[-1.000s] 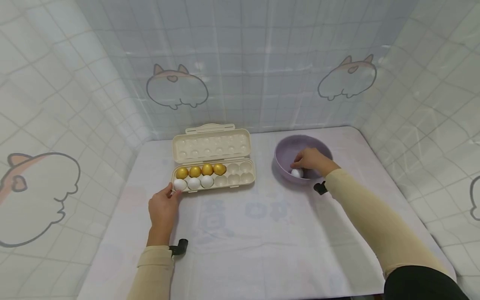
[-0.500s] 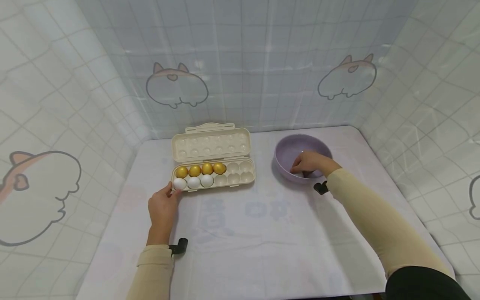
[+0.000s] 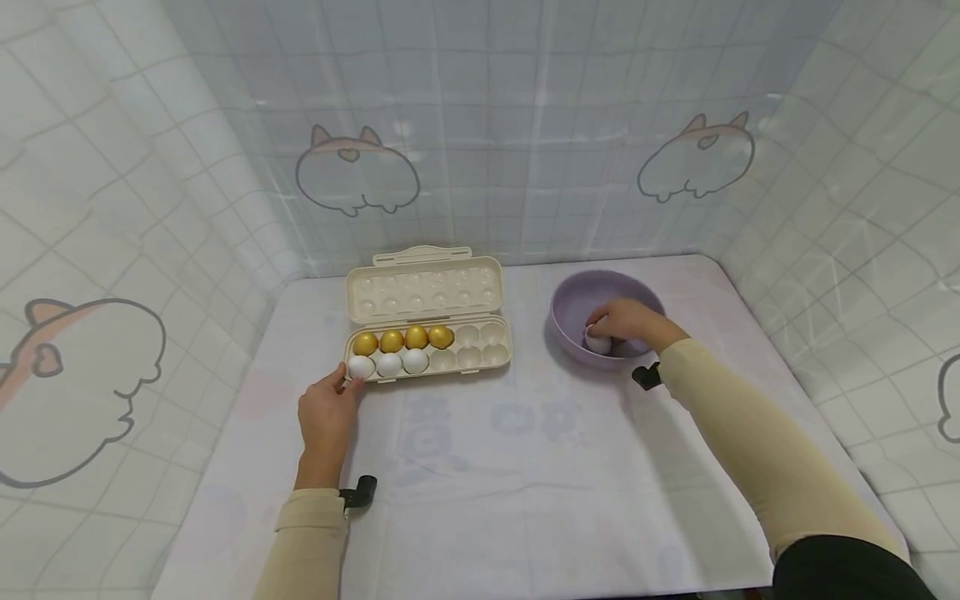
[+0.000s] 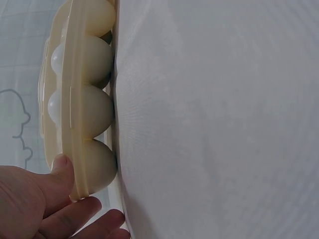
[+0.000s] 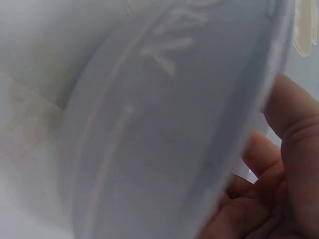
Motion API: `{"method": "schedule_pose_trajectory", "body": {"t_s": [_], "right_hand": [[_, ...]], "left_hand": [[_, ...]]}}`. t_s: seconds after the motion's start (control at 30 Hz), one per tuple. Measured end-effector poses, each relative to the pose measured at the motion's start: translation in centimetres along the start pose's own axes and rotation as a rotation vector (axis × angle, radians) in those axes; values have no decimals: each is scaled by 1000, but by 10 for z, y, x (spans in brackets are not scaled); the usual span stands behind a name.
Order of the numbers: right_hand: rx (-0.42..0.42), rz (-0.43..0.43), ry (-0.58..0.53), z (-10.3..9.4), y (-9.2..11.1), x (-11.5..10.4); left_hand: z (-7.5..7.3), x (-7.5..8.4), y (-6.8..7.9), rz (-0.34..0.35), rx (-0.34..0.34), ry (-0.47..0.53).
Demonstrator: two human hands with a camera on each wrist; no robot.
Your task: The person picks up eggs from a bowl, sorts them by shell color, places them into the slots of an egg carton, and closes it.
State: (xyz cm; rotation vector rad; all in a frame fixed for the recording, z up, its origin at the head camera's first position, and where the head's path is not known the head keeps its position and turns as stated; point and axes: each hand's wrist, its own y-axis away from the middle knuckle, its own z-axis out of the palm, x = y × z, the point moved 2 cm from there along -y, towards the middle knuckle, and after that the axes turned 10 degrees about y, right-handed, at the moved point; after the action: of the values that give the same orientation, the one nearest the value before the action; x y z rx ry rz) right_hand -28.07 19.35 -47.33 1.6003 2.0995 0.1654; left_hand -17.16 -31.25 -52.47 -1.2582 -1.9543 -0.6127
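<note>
At the left, my left hand [image 3: 326, 417] holds the near left corner of an open cream egg carton [image 3: 495, 357]. The left wrist view shows its thumb on the rim and its fingers low at the carton's end [image 4: 97, 167]. Several gold eggs [image 3: 416, 337] fill part of the back row. Three white eggs [image 3: 389, 365] sit in the front row's left cups. Over at the right, my right hand [image 3: 633, 321] reaches into a purple bowl [image 3: 561, 329] and grips a white egg [image 3: 597, 343]. In the right wrist view, the bowl's wall [image 5: 149, 139] hides the egg and fingertips.
The carton's lid [image 3: 423, 293] stands open at the back, near the tiled-pattern wall sheet [image 3: 517, 167]. White cloth [image 3: 480, 500] covers the table. Matching sheets close in the left and right sides.
In the bowl, my right hand has closed on the white egg, which was mostly hidden half a second ago and now shows below the fingers. My left hand stays at the carton's corner.
</note>
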Motion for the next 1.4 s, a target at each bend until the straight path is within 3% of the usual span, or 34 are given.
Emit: {"method": "schedule_pose_trajectory", "body": {"t_s": [0.37, 0.7, 1.03, 1.4], "right_hand": [[139, 58, -167, -25, -5, -5], [225, 91, -248, -38, -9, -28], [337, -3, -320, -33, -23, -69], [364, -110, -325, -15, -39, -108]], "left_hand": [[0, 1, -1, -21, -9, 1], [-1, 3, 0, -18, -6, 10], [1, 5, 1, -56, -16, 13], [-2, 7, 3, -34, -9, 4]]}}
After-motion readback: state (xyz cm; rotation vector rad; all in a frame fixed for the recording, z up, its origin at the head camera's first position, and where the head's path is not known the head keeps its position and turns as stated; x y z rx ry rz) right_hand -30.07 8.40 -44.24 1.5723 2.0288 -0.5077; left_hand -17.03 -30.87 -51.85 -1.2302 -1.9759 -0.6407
